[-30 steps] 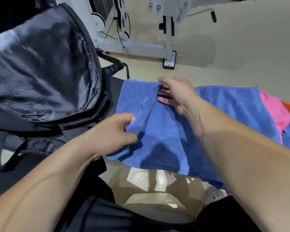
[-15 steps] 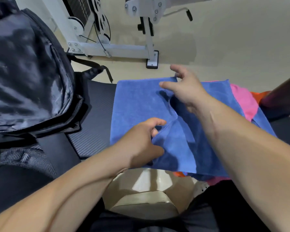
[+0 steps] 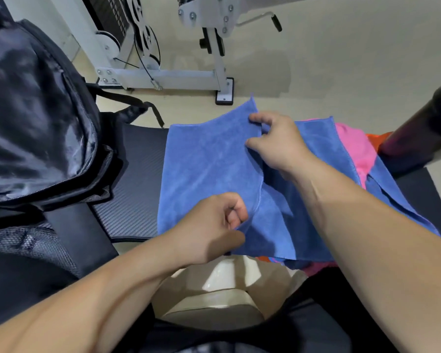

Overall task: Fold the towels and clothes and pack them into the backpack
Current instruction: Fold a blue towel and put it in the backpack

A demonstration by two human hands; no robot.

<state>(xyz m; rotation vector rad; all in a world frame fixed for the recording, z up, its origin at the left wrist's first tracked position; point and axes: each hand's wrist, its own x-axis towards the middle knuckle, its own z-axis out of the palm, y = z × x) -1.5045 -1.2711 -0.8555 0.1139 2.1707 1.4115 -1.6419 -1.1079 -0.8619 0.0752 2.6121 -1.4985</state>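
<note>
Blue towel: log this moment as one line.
step: folding | blue towel: part folded | left hand: pinches near edge | right hand: pinches far edge

The blue towel [image 3: 209,169] is matt, fuzzy cloth. The backpack [image 3: 35,110] is black fabric with a crinkled sheen, probably nylon. The black pad [image 3: 135,200] has a fine woven texture; the frame [image 3: 168,77] is white-painted metal.

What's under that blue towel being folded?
A pink cloth and an orange cloth poke out from under the blue microfibre towel at its right edge, all on a black ribbed pad. Whatever else lies beneath is covered.
</note>
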